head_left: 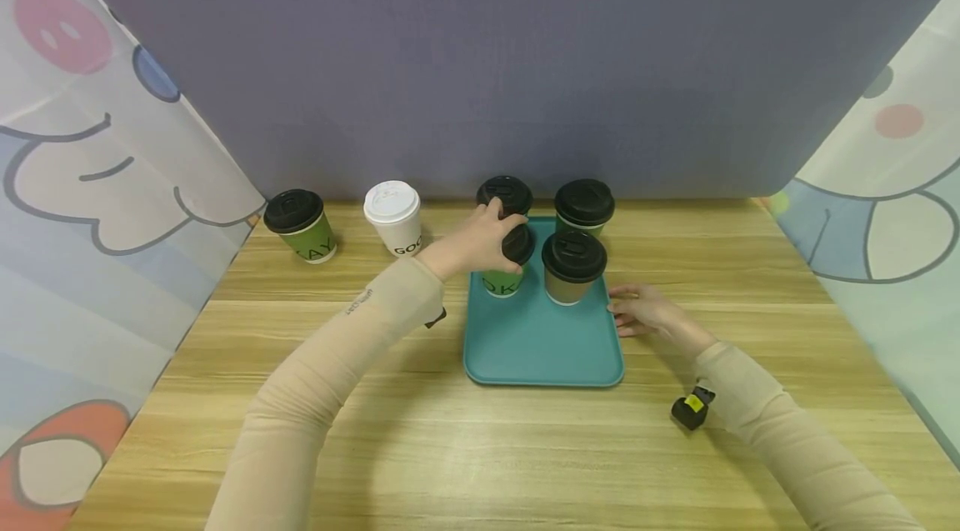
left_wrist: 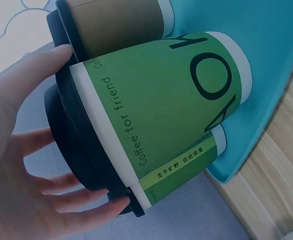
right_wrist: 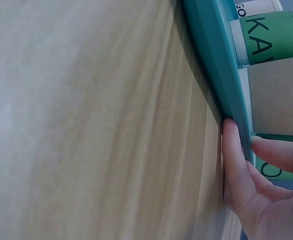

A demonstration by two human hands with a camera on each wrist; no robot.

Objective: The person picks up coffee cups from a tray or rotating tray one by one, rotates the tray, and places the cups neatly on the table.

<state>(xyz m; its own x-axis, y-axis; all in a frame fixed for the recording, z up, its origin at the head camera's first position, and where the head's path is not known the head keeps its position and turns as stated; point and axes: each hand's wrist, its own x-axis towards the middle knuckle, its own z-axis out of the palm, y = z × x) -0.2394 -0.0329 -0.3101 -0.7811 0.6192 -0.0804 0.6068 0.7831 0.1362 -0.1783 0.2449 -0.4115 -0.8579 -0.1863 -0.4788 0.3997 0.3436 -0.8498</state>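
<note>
My left hand (head_left: pixel 480 239) spreads over a green paper coffee cup (head_left: pixel 501 283) with a black lid, standing on a blue-green tray (head_left: pixel 543 352). In the left wrist view its thumb and fingers grip around the black lid (left_wrist: pixel 81 125). A brown cup (head_left: pixel 567 291) stands beside that cup, and two more black-lidded cups are behind, one green (head_left: pixel 585 206), the other (head_left: pixel 506 191) mostly hidden by my hand. At the tray's right edge, my right hand (head_left: pixel 651 314) pinches the rim, thumb above and a finger under it in the right wrist view.
To the left on the wooden table (head_left: pixel 450 456) stand a white cup (head_left: pixel 395 222) with a white lid and a green cup (head_left: pixel 311 239) with a black lid. A grey panel (head_left: pixel 480 56) rises behind; printed cloths hang at both sides.
</note>
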